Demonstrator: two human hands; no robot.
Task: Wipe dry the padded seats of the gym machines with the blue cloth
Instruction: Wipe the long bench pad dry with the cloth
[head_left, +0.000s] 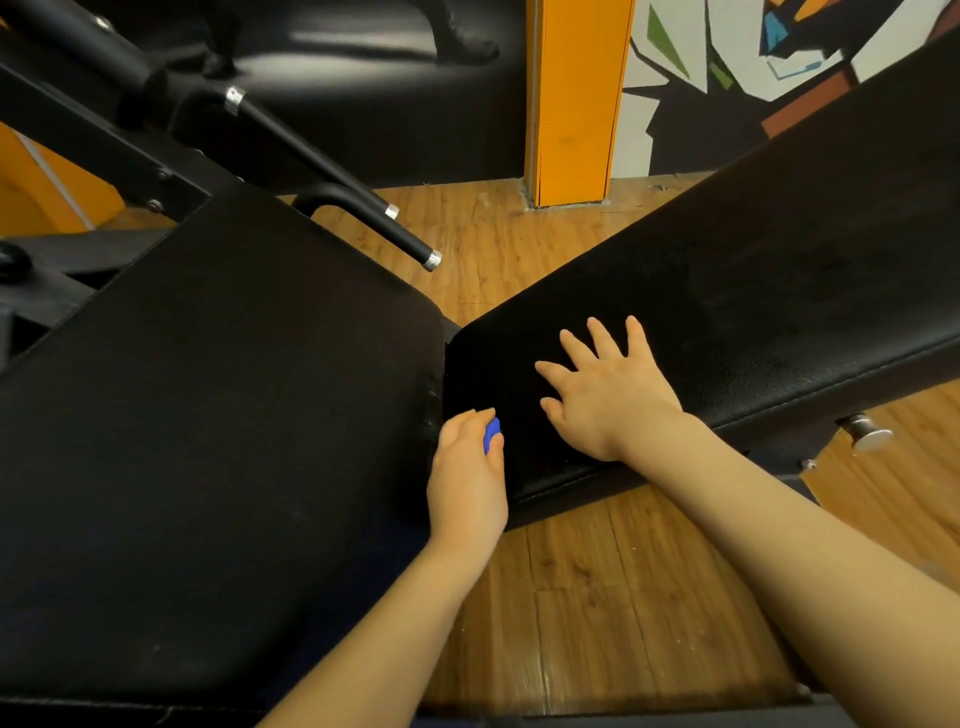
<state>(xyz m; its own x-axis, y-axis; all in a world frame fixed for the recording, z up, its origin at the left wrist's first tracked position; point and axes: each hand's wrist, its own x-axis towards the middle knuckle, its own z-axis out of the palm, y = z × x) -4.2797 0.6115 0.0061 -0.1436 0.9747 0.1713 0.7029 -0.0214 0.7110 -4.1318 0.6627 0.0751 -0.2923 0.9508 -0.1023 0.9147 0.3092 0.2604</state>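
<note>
L hand (467, 467) grips blue cloth (491, 435); R hand (605, 395) flat, fingers spread, on black pad (753, 291).

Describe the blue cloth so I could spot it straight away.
Find the two black pads, the left pad and right pad, meeting mid-picture. At that gap the left hand grips the blue cloth. It is the only bright blue bit, peeking between the fingers.

The small blue cloth (491, 434) is bunched; only a rounded blue patch shows, just below frame centre. The large black padded seat (208, 415) fills the left half of the frame, its surface matte and flat. The long black padded backrest pad (753, 291) rises from centre toward the upper right, tilted, its near end just beside the seat.
</note>
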